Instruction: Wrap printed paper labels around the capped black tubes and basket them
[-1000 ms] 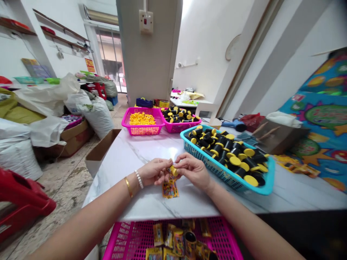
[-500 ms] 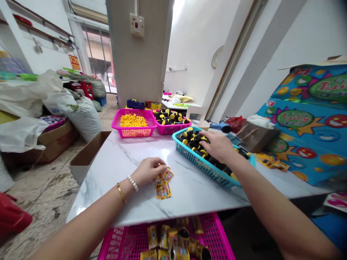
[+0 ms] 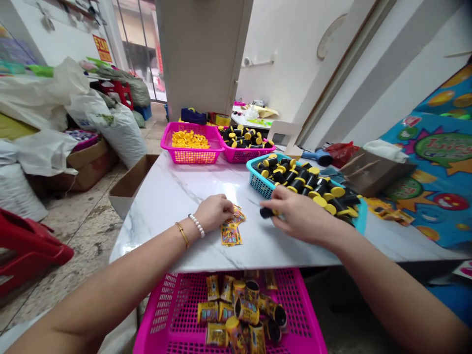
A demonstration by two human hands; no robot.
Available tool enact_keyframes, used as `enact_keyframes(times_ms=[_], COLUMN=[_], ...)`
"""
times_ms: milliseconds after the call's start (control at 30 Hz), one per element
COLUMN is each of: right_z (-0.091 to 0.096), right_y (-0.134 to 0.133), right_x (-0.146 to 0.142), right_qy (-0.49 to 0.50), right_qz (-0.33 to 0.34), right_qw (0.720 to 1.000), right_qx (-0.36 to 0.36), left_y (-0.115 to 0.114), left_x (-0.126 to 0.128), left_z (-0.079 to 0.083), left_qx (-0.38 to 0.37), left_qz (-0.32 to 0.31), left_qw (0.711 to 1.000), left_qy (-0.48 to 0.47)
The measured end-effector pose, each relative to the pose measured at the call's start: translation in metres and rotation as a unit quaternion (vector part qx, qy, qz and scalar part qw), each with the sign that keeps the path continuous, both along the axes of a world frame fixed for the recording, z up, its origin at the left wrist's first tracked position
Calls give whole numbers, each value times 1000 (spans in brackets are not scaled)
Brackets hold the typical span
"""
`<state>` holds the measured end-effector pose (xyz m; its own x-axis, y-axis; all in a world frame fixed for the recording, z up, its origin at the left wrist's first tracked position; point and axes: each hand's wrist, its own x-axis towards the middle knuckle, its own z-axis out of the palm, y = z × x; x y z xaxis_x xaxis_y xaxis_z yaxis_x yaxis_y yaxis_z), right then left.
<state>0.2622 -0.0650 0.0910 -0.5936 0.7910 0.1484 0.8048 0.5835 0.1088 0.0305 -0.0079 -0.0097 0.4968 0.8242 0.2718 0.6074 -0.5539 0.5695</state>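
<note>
My right hand (image 3: 295, 216) grips a small black canister (image 3: 266, 212) above the table, just left of the blue basket (image 3: 261, 186). That basket is heaped with black canisters with yellow caps (image 3: 306, 179). On the marble-patterned table (image 3: 184, 196), the fingers of my left hand (image 3: 215, 212) are pinched together on a yellow printed label (image 3: 239, 215). More such labels (image 3: 231, 235) lie in a small pile just below. Under the table edge, a pink basket (image 3: 162, 314) contains several canisters wrapped in the same yellow print (image 3: 246, 310).
At the back of the table stand a pink basket of yellow rings (image 3: 191, 156) and a pink basket of black canisters (image 3: 247, 155). An open cardboard box (image 3: 127, 189) is left of the table. Colourful printed boxes (image 3: 435, 157) and loose yellow labels (image 3: 391, 211) are on the right.
My right hand has come out of the blue basket towards the left and nearer, with a black canister in it. My left hand stays at the labels. The view has tilted downward.
</note>
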Motion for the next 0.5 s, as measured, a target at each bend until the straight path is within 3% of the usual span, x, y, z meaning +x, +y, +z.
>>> enact_keyframes(times_ms=[133,200,300,367,500], right_z=[-28,-31,-26,-23,-27], right_y=[3,6,5,4,11], right_x=[-13,-14,-19,-28,-51], right_qy=[-99,-49,138,274,444], right_qz=[-9,5,-17,-64,-98], right_qw=[993,998,990,958,858], right_qx=[-63,-45,-18,-62,-240], left_y=[2,1,-2,-6,-13], left_x=[-2,-4,-7,-8,-7], left_z=[0,4,13,18,26], left_qx=[48,105,202,247,281], left_qz=[14,22,3,-11,-26], left_qw=[996,986,959,941,923], left_qy=[-74,-129,-197,-229,-263])
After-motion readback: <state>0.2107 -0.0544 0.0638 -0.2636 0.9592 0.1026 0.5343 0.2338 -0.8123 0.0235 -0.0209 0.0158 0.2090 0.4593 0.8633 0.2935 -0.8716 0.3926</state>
